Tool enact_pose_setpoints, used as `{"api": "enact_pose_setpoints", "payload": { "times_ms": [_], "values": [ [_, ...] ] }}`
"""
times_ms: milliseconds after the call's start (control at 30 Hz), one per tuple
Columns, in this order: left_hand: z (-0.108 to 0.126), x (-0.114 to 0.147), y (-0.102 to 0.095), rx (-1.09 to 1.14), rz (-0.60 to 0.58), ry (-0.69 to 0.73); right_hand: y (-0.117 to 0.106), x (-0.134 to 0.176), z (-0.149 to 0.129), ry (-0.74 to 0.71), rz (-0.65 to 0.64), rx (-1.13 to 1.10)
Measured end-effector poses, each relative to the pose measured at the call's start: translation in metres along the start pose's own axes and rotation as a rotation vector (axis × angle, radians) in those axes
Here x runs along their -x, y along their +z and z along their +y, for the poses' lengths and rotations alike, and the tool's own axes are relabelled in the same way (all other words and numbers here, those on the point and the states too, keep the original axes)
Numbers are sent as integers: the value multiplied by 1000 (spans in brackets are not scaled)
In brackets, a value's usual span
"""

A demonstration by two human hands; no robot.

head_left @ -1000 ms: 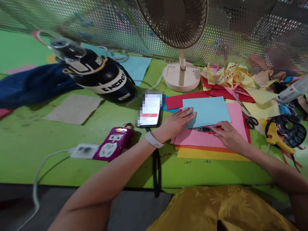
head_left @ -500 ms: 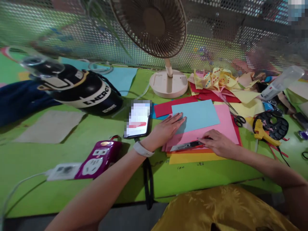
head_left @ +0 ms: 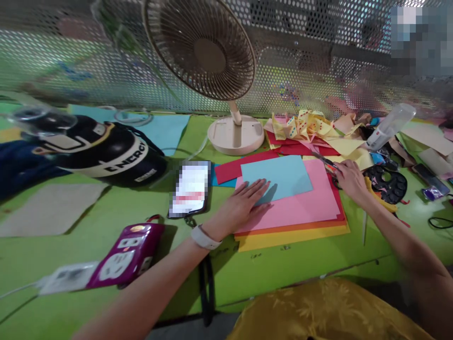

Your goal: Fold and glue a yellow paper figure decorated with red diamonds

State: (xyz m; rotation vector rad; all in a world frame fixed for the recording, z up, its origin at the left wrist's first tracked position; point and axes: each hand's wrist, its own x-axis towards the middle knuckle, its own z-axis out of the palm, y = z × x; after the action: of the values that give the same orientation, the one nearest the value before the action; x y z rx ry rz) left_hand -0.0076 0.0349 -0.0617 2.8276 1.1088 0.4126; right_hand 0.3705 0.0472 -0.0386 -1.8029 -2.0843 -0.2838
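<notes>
My left hand (head_left: 244, 205) lies flat, fingers stretched out, across the lower left of a light blue sheet (head_left: 279, 174) and the pink sheet (head_left: 297, 208) beneath it. Red, orange and yellow sheets (head_left: 293, 240) show under the pink one. At the right edge of this stack my right hand (head_left: 350, 179) is closed on a utility knife (head_left: 324, 161), whose front end points up and left. Black scissor handles lie by that hand, mostly covered by it.
A fan (head_left: 235, 134) stands behind the sheets. Left are a phone (head_left: 191, 189), a purple power strip (head_left: 130, 250) and a large black bottle (head_left: 116, 156). Paper scraps (head_left: 304, 125), a clear bottle (head_left: 391, 125) and a black palette (head_left: 387, 184) are at the right.
My right hand has lifted the utility knife off the pink sheet and carried it right and away from me, to the stack's right edge. My left hand stays on the sheets. The view has shifted.
</notes>
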Motion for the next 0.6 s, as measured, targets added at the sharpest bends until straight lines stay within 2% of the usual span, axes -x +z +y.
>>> {"api": "enact_pose_setpoints", "payload": {
  "times_ms": [133, 267, 367, 600],
  "values": [
    [0, 1, 1, -7, 10, 3, 4, -22, -13, -5, -25, 26],
    [0, 2, 3, -1, 33, 19, 12, -47, -40, -8, -194, -126],
    [1, 2, 3, -3, 30, 20, 22, -62, -56, -3, -261, -181],
    [3, 2, 3, -16, 13, 3, 34, -78, -69, 51, -345, -335]
  ]
}}
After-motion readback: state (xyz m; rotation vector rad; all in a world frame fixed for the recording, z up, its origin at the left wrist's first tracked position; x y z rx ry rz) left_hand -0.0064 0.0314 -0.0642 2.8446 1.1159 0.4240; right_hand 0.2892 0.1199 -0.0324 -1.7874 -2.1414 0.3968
